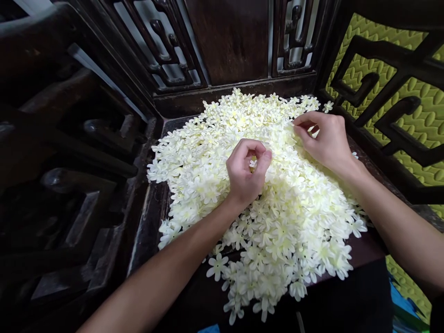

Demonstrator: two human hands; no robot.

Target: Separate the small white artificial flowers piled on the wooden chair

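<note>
across the top and sides is dark wood [229, 41]. white flowers [215, 138] fill the middle. over them, the left hand [244, 171] at center and right hand [326, 136] at right both curl; i can't tell if they grip any.

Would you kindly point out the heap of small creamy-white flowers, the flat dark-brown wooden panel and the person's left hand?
Heap of small creamy-white flowers [284, 194]: head view, near its middle.
Flat dark-brown wooden panel [231, 41]: head view, front face.
Person's left hand [240, 175]: head view, middle of hand.
</note>
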